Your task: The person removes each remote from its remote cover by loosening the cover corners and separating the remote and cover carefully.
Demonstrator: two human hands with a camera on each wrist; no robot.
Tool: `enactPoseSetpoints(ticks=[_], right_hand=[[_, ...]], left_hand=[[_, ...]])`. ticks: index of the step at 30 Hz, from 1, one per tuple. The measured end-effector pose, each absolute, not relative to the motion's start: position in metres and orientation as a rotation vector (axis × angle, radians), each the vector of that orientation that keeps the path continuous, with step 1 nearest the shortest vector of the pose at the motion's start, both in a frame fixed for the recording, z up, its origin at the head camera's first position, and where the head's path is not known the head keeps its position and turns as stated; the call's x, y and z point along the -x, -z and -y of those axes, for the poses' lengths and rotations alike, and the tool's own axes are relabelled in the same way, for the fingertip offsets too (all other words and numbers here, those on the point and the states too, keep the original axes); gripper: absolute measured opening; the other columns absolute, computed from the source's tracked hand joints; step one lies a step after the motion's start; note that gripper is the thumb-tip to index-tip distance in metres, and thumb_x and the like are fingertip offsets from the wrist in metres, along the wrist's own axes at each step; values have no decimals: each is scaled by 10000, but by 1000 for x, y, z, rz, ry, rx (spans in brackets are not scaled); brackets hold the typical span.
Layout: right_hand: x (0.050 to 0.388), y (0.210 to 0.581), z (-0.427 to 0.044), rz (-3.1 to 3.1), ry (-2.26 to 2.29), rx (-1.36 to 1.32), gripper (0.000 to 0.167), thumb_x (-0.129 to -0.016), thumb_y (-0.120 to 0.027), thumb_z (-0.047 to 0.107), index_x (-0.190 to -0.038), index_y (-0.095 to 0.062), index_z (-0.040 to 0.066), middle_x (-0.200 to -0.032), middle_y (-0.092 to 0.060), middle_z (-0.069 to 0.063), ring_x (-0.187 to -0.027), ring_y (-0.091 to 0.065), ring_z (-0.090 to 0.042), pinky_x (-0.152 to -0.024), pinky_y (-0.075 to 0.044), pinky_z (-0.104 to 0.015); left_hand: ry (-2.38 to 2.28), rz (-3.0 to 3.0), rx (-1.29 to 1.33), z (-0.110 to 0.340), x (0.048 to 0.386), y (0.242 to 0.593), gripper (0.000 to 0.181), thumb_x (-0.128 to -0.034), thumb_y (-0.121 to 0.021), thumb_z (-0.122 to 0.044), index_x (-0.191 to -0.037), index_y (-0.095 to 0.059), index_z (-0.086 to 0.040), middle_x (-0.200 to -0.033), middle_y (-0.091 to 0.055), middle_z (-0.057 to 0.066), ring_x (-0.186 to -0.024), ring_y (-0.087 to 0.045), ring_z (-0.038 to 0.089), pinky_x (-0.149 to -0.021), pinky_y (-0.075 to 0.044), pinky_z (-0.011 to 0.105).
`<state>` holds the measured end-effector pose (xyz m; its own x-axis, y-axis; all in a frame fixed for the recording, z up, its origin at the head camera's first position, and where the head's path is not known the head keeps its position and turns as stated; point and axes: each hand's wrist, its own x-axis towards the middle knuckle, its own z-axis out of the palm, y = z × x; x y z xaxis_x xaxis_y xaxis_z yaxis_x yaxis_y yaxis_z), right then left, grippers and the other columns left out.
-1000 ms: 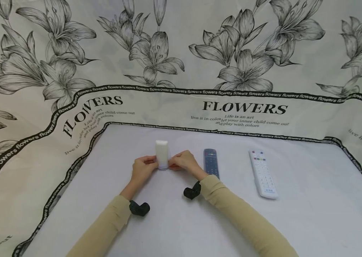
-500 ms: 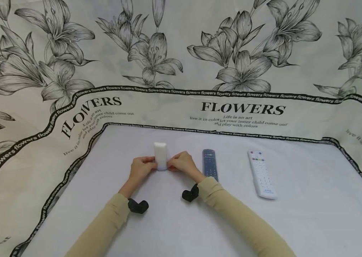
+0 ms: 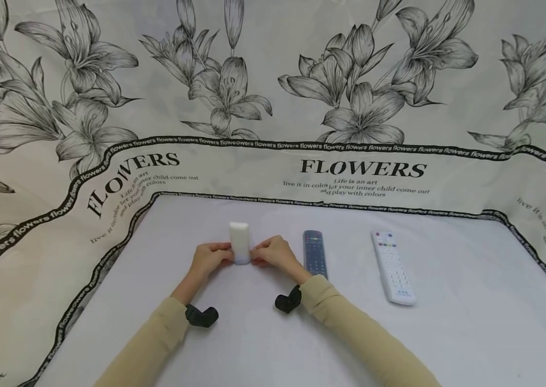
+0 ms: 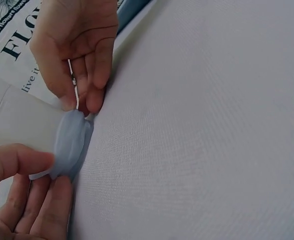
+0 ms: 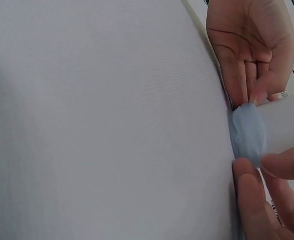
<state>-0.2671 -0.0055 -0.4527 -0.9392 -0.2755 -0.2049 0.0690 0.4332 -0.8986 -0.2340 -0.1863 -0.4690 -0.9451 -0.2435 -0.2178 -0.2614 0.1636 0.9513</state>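
Note:
A slim white block [image 3: 240, 237] with rounded edges stands on end on the white table. Its lower end is a translucent pale-blue piece [image 4: 69, 140]; whether it is a cover or a separate part I cannot tell. My left hand [image 3: 207, 260] pinches the left edge of this piece between thumb and fingers. On the opposite edge my right hand [image 3: 275, 252] also pinches it, thumb and fingertips close together. In the right wrist view, the pale-blue end [image 5: 249, 132] sits low against the cloth between both hands.
A dark blue remote control [image 3: 314, 252] lies right of my right hand, its lower end hidden by the wrist. Farther right lies a white remote control [image 3: 392, 269]. Behind the table [image 3: 471, 301] hangs a flower-printed cloth [image 3: 234, 177].
Both hands keep their places on the block's lower end. The whole scene shifts slightly down and left in the head view.

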Motion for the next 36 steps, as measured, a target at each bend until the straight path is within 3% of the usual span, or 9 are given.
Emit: enactPoseSetpoints(ticks=[11,17,22,36], right_hand=[[270,451,6,-2204,1557,117,217,-788,-657,99,-929,-713,-56,-751,-734,-160,-567,-673,-111,-571,-566,-247],[268,447,2,-2103,1568,102,241,-834,-655,105,-993,-702,-70,-867,-735,-199,-627,-691,-117,-590,-570,-250],[270,450,2,-2034,1616,45,267,-862,-654,123,-1036,-688,-76,-881,-736,-190,-628,-691,-116,-575,-569,-249],[266,451,0,-1923,1709,39,300,-915,-607,112,-1122,-635,-104,-894,-736,-191,-641,-691,-100,-599,-566,-222]], left_hand=[[-1996,-2329,575,187,237,471,377,-700,-690,-20,-1069,-705,54,-1086,-698,214,-742,-673,84,-682,-560,219],[-1925,-2390,552,188,236,472,369,-699,-699,-56,-1060,-720,17,-1059,-718,177,-743,-667,72,-706,-531,211],[-1897,-2489,488,185,235,471,338,-722,-698,-76,-1050,-725,2,-1018,-731,161,-713,-655,72,-681,-523,212],[-2051,-2408,502,179,231,475,257,-848,-653,-100,-1077,-709,3,-1046,-725,156,-827,-663,61,-743,-552,208]])
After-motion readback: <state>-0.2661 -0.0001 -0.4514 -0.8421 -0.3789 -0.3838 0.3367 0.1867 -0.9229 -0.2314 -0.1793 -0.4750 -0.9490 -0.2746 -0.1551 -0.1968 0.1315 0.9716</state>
